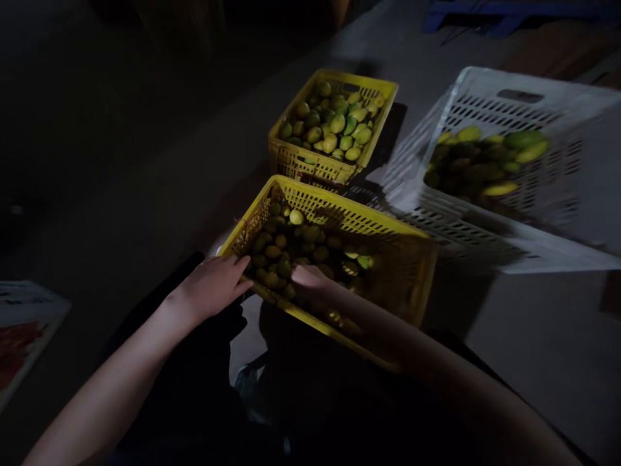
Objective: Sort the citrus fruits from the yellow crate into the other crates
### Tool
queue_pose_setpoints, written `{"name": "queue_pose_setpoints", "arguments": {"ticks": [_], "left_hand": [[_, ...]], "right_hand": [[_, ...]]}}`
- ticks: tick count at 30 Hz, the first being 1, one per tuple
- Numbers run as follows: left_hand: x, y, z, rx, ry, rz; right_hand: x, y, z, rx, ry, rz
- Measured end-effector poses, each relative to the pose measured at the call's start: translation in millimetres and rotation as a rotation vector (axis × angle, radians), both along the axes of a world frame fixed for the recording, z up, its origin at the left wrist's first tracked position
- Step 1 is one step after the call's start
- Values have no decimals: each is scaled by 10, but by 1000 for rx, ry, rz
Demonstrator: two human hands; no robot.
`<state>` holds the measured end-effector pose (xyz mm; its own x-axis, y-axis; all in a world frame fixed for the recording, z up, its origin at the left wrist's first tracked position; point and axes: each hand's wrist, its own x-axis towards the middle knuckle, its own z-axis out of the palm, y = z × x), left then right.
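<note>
Directly in front of me is a yellow crate partly filled with green and yellow fruits. My left hand rests on the crate's near left corner, its fingers apart over the rim and holding nothing. Inside the crate, my right hand reaches down among the fruits near the left side. Its fingers are in shadow and hidden, so whether they hold a fruit cannot be made out.
Behind stands a second yellow crate full of green and yellow fruits. A white crate with more fruits is at the right. Another white crate with red contents sits at the left edge. A blue pallet lies at the top right.
</note>
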<state>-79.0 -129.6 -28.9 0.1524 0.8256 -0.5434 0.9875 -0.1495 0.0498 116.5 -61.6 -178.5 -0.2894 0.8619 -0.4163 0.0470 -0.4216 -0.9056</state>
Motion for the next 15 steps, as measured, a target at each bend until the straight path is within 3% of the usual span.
{"name": "queue_pose_setpoints", "arguments": {"ticks": [3, 7, 11, 15], "left_hand": [[-89, -36, 36, -34, 11, 60], [-279, -66, 10, -93, -7, 136], [-460, -35, -25, -113, -10, 202], [-505, 18, -31, -131, 2, 254]], "right_hand": [[-387, 89, -535, -26, -35, 54], [-880, 184, -1007, -49, -70, 20], [-1164, 241, -1344, -64, -105, -69], [-1198, 195, -1478, -56, -187, -64]]}}
